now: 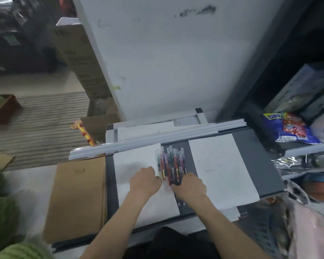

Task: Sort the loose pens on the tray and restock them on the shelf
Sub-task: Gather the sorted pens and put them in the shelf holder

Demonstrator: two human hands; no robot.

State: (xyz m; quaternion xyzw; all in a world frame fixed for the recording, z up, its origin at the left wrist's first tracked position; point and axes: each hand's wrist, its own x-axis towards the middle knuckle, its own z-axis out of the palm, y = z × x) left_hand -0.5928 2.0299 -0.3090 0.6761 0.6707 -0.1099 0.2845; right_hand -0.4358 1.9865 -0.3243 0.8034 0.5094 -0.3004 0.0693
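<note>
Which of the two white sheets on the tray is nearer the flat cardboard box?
The left sheet, beneath the left hand, beside the cardboard box. The other sheet lies right of the pens.

Flat indoor light leaves a soft shadow on the left white sheet (135, 161), motion blur smears the pens (171, 163), and the edges bow outward.

Left hand (145, 181): bare, blurred.
Right hand (191, 186): bare, blurred.
Forearms (120, 219): bare all the way to the frame's edge, at 7 o'clock and 5 o'clock.
Garment (168, 242): dark, near black, at 6 o'clock between the forearms.
</note>
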